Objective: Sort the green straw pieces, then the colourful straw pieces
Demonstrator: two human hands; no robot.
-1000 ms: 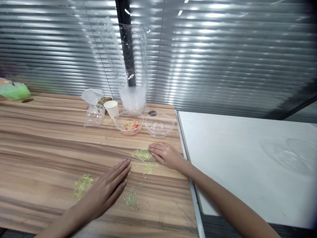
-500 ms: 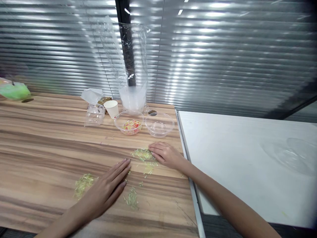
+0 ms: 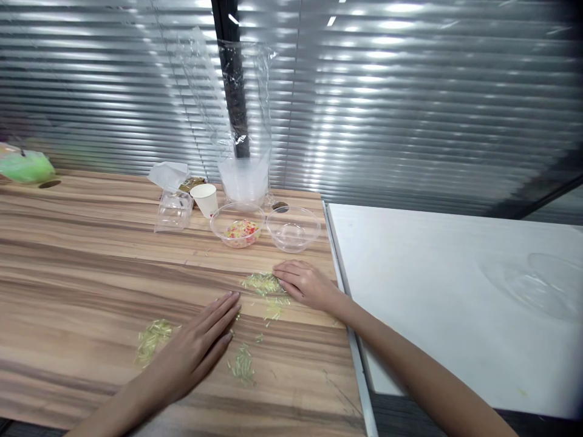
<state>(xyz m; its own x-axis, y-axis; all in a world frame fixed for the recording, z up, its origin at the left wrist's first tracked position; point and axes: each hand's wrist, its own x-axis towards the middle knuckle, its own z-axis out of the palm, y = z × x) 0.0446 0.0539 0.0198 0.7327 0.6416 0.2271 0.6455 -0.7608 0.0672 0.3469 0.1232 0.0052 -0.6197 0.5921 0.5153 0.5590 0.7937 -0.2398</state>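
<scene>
On the wood-grain counter [image 3: 91,267], with twelve o'clock pointing away from the person, the left hand [image 3: 198,341] lies palm down, open and nearly flat, its fingers stretched toward one o'clock; what may be under the palm is hidden. The left pile [image 3: 153,340] of short yellow-green bits sits at its nine o'clock, partly behind the wrist side, and the near pile [image 3: 243,364], paler green, at its four o'clock, just beside it. The right hand [image 3: 306,284] reaches toward nine o'clock, fingers together and slightly bent, the fingertips touching the edge of the far pile [image 3: 259,282]; whether they pinch any bits I cannot tell. Loose bits [image 3: 273,309] lie at its seven o'clock. Beyond the right hand, the right bowl [image 3: 293,229] stands at twelve o'clock and the left bowl [image 3: 218,227] at half past ten, the two see-through rims side by side, the left one holding red and yellow bits [image 3: 243,229]. A white cup [image 3: 204,199] stands at the left bowl's ten o'clock, with a plastic tray [image 3: 174,212] near it at nine. A bag [image 3: 245,176] rises at the left bowl's twelve o'clock, before the blinds [image 3: 387,109].
</scene>
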